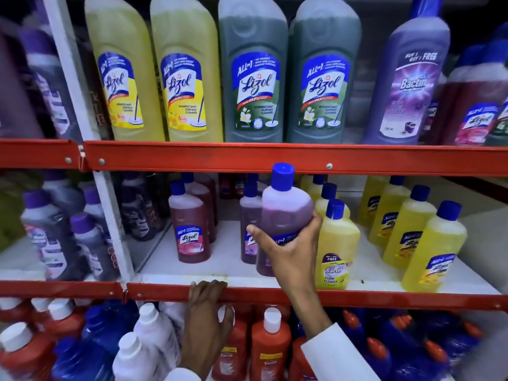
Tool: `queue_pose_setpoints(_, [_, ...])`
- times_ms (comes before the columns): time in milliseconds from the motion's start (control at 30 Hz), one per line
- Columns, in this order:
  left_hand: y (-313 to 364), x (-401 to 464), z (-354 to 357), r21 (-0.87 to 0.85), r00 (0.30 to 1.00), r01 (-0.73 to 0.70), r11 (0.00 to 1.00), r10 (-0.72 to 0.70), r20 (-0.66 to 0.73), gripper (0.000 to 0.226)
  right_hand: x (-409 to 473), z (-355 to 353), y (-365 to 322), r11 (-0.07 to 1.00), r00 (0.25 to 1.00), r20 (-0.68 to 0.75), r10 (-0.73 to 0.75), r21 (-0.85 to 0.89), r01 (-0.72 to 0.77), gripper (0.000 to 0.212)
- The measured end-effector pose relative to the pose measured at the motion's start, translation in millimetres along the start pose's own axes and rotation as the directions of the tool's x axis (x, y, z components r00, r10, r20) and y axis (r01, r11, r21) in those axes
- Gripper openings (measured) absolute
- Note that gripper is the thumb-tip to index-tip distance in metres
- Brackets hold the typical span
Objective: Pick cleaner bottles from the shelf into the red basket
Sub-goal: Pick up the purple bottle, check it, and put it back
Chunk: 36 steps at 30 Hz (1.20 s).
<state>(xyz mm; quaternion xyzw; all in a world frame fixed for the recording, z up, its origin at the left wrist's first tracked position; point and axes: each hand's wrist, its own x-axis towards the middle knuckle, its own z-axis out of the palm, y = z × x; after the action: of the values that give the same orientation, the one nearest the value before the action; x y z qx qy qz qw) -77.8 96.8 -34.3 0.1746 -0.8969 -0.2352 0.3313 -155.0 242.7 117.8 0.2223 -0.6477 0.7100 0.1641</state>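
Observation:
My right hand (291, 251) is wrapped around a purple cleaner bottle (284, 207) with a blue cap, holding it upright at the front of the middle shelf (220, 268). My left hand (204, 320) grips the red front rail (357, 298) of that shelf, fingers hooked over its top. Just behind the held bottle stands another purple bottle (248, 215), and a red-pink one (189, 229) is to its left. A yellow Bactin bottle (336, 248) stands right beside my right hand. No red basket is in view.
Large yellow (187, 78) and green (253, 78) Lizol bottles fill the top shelf, with a purple Bactin bottle (409, 83) to their right. Several yellow bottles (431, 248) stand at the middle shelf's right. Red, white and blue bottles (269, 345) crowd the bottom shelf. A white upright (110, 210) divides the left bay.

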Motion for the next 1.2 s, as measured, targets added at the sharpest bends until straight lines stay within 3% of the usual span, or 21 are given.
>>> queue_pose_setpoints(500, [-5, -1, -1, -0.025, 0.998, -0.062, 0.998, 0.061, -0.015, 0.043, 3, 62, 65, 0.972, 0.987, -0.047, 0.156, -0.171, -0.162, 0.1])
queue_pose_setpoints(867, [-7, 0, 3, -0.011, 0.998, -0.055, 0.998, 0.056, 0.003, 0.043, -9, 58, 83, 0.957, 0.983, -0.065, 0.171, -0.226, -0.181, 0.102])
queue_pose_setpoints(1067, [-1, -4, 2, 0.063, 0.999, -0.041, 0.997, 0.04, 0.012, 0.05, -13, 42, 81, 0.952, 0.984, 0.012, 0.176, -0.258, -0.167, 0.107])
queue_pose_setpoints(1133, [7, -6, 4, 0.074, 0.999, -0.037, 0.997, 0.037, -0.005, 0.051, -18, 25, 80, 0.952, 0.989, 0.01, 0.145, -0.273, -0.137, 0.1])
queue_pose_setpoints(1200, [19, -9, 6, 0.043, 0.997, -0.067, 0.997, 0.069, -0.047, 0.046, -25, 3, 77, 0.958, 0.998, -0.056, 0.023, -0.286, -0.038, 0.076])
